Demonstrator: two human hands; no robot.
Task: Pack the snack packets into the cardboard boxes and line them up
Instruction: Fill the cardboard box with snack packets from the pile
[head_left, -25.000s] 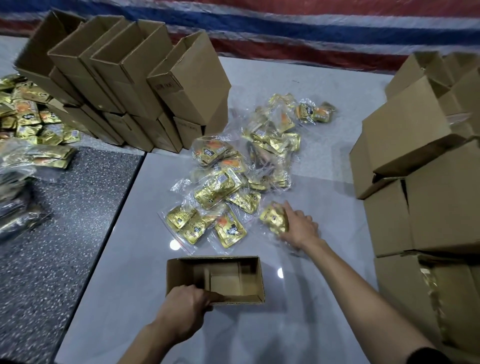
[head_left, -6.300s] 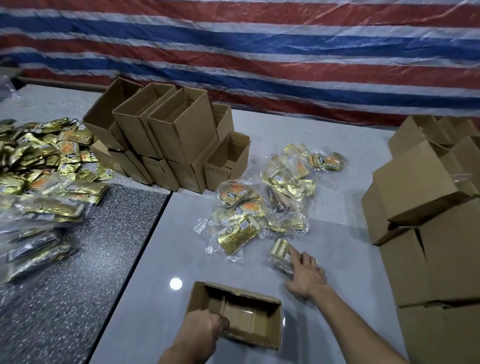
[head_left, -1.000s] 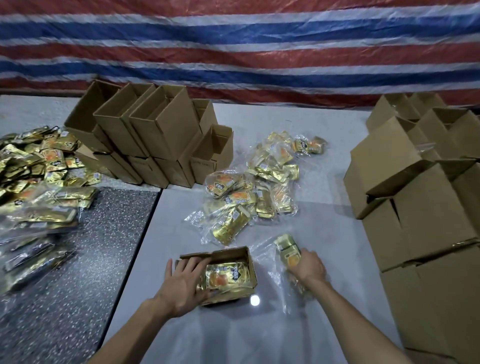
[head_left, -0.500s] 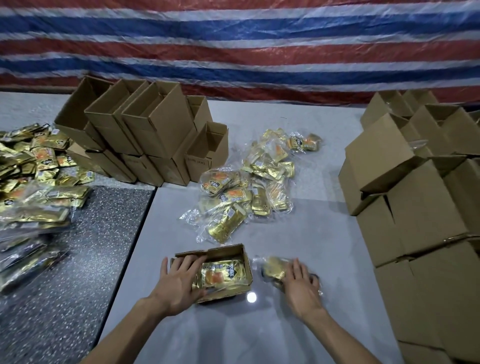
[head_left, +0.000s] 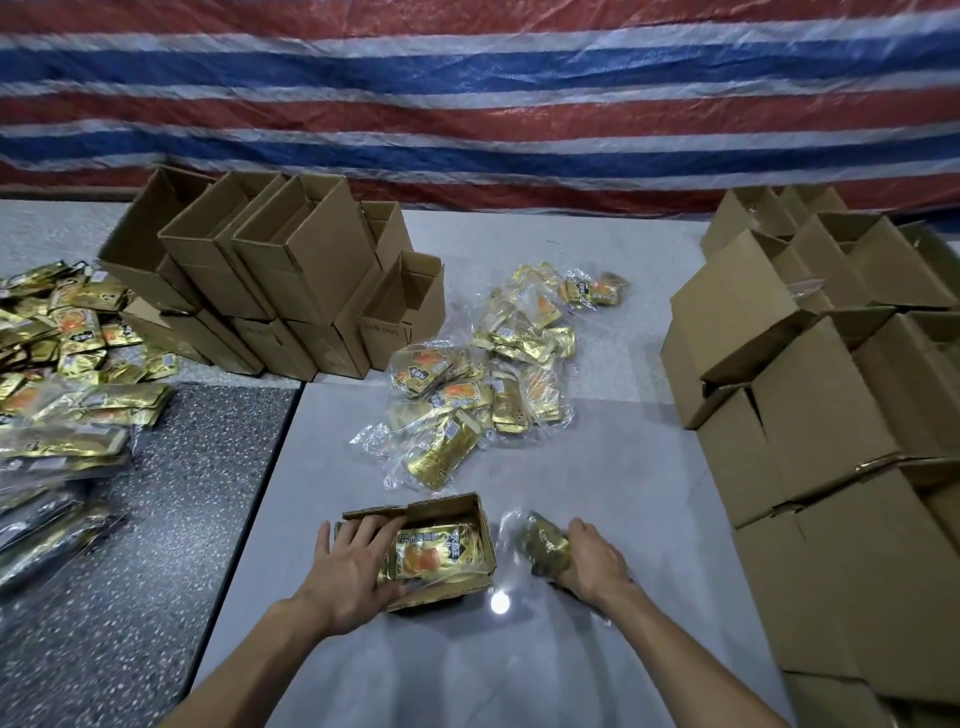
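Item: snack packet (head_left: 543, 544), gold, blurred. Right hand (head_left: 589, 566) grips it, fingers curled round. Location: just right of open cardboard box (head_left: 484, 532), so entry lies leftward (right hand nearer). Left hand (head_left: 358, 564) flat, fingers spread, pressing box's left side and packed packets (head_left: 434, 551).

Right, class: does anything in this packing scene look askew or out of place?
Yes. The upper boxes in the back-left stack lean over instead of sitting square, and the boxes on the right are piled crookedly.

Open cardboard box (head_left: 482, 538) holds gold snack packets (head_left: 434, 552) — another packet (head_left: 543, 540) beside it, loose packets (head_left: 467, 395) heaped beyond.
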